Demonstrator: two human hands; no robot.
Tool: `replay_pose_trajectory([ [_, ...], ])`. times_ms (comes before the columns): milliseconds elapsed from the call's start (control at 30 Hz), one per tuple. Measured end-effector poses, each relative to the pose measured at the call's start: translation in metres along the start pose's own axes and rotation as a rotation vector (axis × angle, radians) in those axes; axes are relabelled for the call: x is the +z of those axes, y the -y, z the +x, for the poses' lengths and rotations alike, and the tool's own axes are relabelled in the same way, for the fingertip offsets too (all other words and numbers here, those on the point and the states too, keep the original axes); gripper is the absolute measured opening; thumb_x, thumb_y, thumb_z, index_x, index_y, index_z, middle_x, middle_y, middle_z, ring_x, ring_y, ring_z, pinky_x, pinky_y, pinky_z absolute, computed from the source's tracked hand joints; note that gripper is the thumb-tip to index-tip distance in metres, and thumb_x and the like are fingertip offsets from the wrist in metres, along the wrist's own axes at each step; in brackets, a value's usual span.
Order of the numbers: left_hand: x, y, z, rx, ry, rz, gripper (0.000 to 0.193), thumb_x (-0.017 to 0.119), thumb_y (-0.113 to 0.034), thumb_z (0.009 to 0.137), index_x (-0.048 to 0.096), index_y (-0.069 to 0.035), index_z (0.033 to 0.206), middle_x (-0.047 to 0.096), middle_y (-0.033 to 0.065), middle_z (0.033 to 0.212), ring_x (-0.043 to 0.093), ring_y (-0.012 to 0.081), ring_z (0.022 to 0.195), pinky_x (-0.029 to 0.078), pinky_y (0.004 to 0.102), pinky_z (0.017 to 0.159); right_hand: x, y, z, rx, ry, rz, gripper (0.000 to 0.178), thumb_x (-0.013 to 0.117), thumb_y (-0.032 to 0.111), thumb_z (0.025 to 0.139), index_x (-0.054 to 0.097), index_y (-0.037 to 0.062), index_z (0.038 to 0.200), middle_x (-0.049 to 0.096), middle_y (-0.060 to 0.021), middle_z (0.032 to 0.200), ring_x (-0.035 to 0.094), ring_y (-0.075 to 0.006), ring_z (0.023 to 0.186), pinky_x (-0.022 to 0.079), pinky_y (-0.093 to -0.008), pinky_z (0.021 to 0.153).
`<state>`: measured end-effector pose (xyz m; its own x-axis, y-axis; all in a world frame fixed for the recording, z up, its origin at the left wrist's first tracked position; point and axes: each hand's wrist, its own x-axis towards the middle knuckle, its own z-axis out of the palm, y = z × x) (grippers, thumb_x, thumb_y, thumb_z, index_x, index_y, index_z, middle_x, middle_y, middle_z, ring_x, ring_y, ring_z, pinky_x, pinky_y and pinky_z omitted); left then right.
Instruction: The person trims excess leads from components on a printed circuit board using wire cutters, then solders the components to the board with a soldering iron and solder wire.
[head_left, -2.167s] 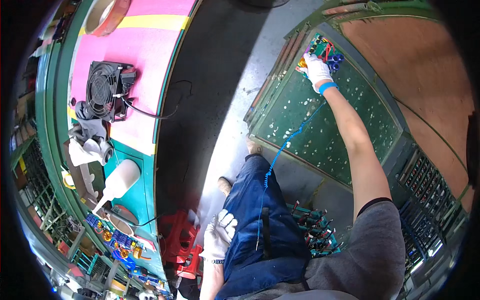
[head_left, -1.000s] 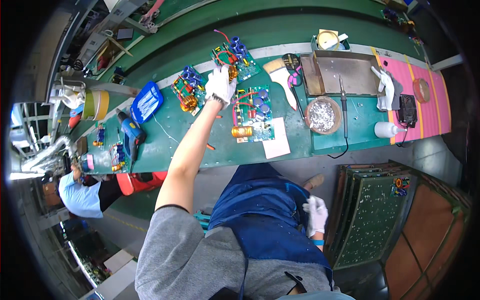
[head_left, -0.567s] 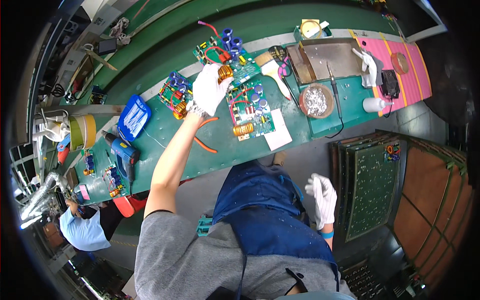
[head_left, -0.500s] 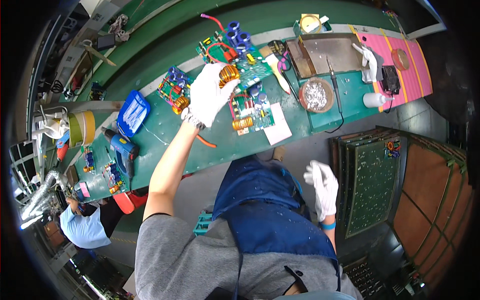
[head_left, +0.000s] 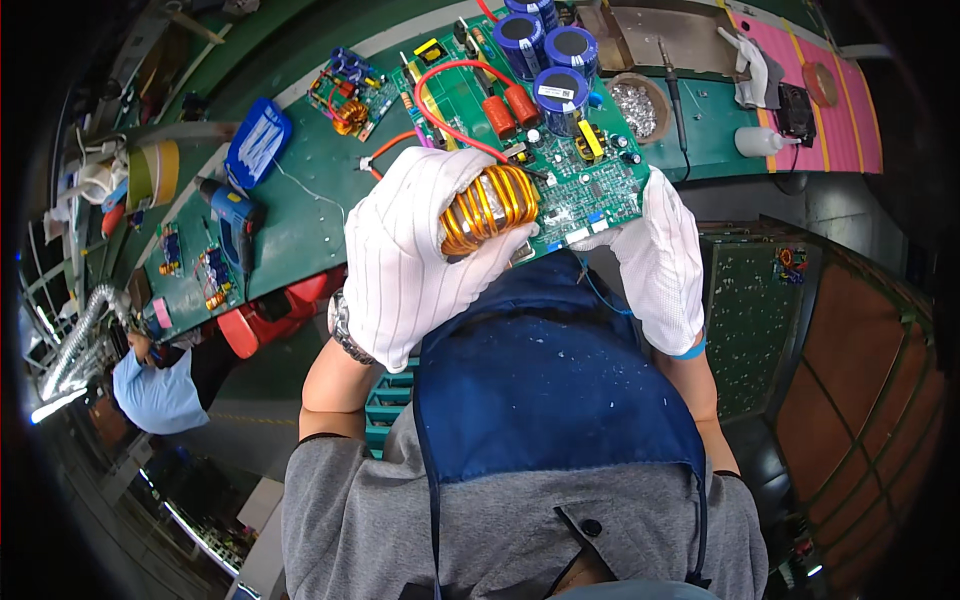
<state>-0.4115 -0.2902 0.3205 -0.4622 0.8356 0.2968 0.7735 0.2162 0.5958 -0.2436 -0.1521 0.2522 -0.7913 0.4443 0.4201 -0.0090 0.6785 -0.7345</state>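
Observation:
I hold a green circuit board (head_left: 560, 175) close to my chest, above my blue apron. It carries three blue capacitors, red wires and a copper toroid coil (head_left: 487, 207). My left hand (head_left: 415, 255), in a white striped glove, grips the board's near left corner with fingers wrapped beside the coil. My right hand (head_left: 660, 260), also gloved, grips the board's right edge from below.
A green workbench (head_left: 300, 215) lies beyond with another circuit board (head_left: 350, 88), a blue tray (head_left: 257, 140), a blue power screwdriver (head_left: 235, 215), a soldering iron (head_left: 672, 85), a bowl of solder scraps (head_left: 636, 100) and a white bottle (head_left: 758, 142). Green racks of boards (head_left: 745, 310) stand to my right. Another person in light blue (head_left: 155, 385) is at lower left.
My left hand lifted the board off the bench and brought it close. My right hand rose from beside my apron and took hold of the board's right edge.

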Motion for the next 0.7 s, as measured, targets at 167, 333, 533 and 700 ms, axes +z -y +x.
replay_pose_trajectory([
  [167,-0.004,-0.017,-0.019,-0.043,-0.052,0.061,0.044,0.080,-0.019,0.059,0.060,-0.004,0.095,0.061,0.0092,0.086,0.060,0.0252,0.075,0.049,0.0323,0.068,0.001,-0.016,-0.021,0.082,0.069,-0.104,0.053,0.051,-0.002,0.085,0.034,0.0058,0.134,0.053,-0.0194,0.113,0.061,-0.0292,0.088,0.049,-0.0358,0.079],
  [333,-0.010,-0.032,-0.029,-0.037,-0.057,0.195,0.047,0.082,-0.021,0.057,0.061,-0.005,0.096,0.061,0.0077,0.088,0.060,0.0245,0.078,0.049,0.0327,0.068,-0.008,0.004,-0.006,-0.049,0.048,-0.113,0.064,0.060,-0.011,0.073,0.039,0.0043,0.131,0.053,-0.0182,0.118,0.054,-0.0320,0.103,0.047,-0.0367,0.084],
  [533,-0.016,-0.035,-0.036,0.048,-0.073,0.310,0.053,0.079,-0.021,0.057,0.059,-0.005,0.103,0.060,0.0053,0.088,0.060,0.0224,0.075,0.051,0.0305,0.062,-0.003,-0.010,-0.019,0.108,0.100,0.126,0.059,0.065,-0.001,0.077,0.040,0.0026,0.131,0.045,-0.0139,0.129,0.049,-0.0237,0.114,0.041,-0.0373,0.096],
  [700,-0.019,-0.037,-0.041,0.061,-0.087,0.313,0.053,0.080,-0.021,0.055,0.059,-0.003,0.101,0.060,0.0042,0.087,0.060,0.0211,0.075,0.051,0.0294,0.059,0.002,-0.006,-0.013,0.053,0.085,0.053,0.071,0.069,-0.007,0.065,0.043,0.0065,0.130,0.052,-0.0149,0.121,0.053,-0.0316,0.106,0.043,-0.0360,0.090],
])
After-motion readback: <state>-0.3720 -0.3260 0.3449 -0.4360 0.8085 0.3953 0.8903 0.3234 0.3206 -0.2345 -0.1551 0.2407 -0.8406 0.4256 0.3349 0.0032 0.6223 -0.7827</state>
